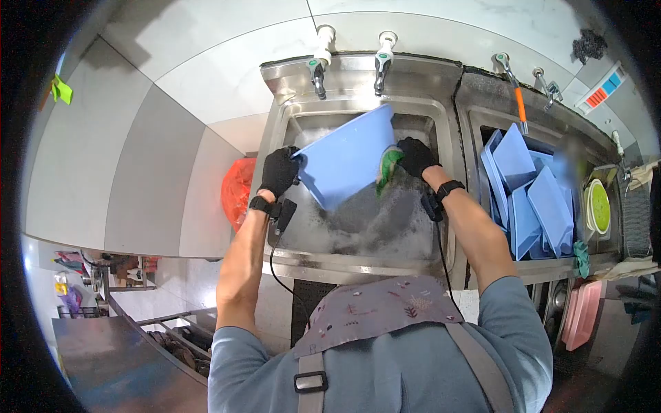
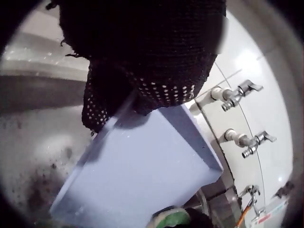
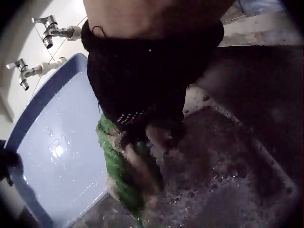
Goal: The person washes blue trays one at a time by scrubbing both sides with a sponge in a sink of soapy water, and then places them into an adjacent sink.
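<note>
A light blue plastic tray (image 1: 348, 155) is held tilted above the soapy water of a steel sink (image 1: 358, 258). My left hand (image 1: 279, 171), in a black dotted glove, grips its left rim, thumb on one side and fingers on the other in the left wrist view. At the tray's right side is my right hand (image 1: 416, 158), gloved in black too. It holds a floppy green and pale scrub cloth (image 3: 116, 161), which hangs below the fingers beside the tray. The right fingertips are partly hidden by the glove and cloth.
Two taps (image 1: 382, 65) stick out over the back of the sink. In the right basin, several blue trays (image 1: 551, 213) are stacked beside a green round colander (image 1: 599, 206). An orange hose (image 1: 520, 103) hangs there. A red plastic bag (image 1: 237, 189) sits left of the sink.
</note>
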`<state>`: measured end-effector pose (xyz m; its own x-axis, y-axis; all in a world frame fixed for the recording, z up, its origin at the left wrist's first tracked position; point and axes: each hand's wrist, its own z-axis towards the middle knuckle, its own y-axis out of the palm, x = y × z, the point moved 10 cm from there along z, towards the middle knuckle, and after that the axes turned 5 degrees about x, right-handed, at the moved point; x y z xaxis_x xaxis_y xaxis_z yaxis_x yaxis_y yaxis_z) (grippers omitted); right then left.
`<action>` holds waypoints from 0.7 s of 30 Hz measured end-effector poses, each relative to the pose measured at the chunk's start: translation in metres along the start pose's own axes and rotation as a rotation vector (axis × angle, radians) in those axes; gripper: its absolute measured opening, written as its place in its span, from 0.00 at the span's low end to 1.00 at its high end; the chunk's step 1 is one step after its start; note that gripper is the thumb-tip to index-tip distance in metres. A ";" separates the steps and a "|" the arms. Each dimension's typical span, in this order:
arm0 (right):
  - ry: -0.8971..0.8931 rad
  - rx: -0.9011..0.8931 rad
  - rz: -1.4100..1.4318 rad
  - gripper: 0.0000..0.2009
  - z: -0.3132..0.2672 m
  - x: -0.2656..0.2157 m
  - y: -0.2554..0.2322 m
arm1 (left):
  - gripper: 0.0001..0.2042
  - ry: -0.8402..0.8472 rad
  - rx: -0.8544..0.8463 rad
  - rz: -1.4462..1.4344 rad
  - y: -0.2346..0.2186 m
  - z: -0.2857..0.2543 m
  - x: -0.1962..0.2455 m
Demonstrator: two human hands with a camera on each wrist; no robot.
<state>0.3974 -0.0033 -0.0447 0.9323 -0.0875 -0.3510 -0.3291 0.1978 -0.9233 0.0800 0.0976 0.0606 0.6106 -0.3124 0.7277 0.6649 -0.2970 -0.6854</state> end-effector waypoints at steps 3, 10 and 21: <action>0.048 -0.010 0.068 0.18 0.003 -0.002 -0.007 | 0.10 0.195 0.072 0.146 -0.006 0.008 0.016; -0.114 0.146 0.327 0.19 0.000 -0.012 -0.015 | 0.17 0.424 0.247 0.154 -0.014 -0.017 0.044; -0.029 0.279 0.268 0.19 -0.010 -0.045 -0.046 | 0.10 -0.283 0.001 -0.635 0.014 -0.011 -0.065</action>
<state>0.3688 -0.0179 0.0119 0.8239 0.0300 -0.5660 -0.5118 0.4683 -0.7203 0.0451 0.1034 0.0034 0.1920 0.1689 0.9668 0.9309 -0.3433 -0.1249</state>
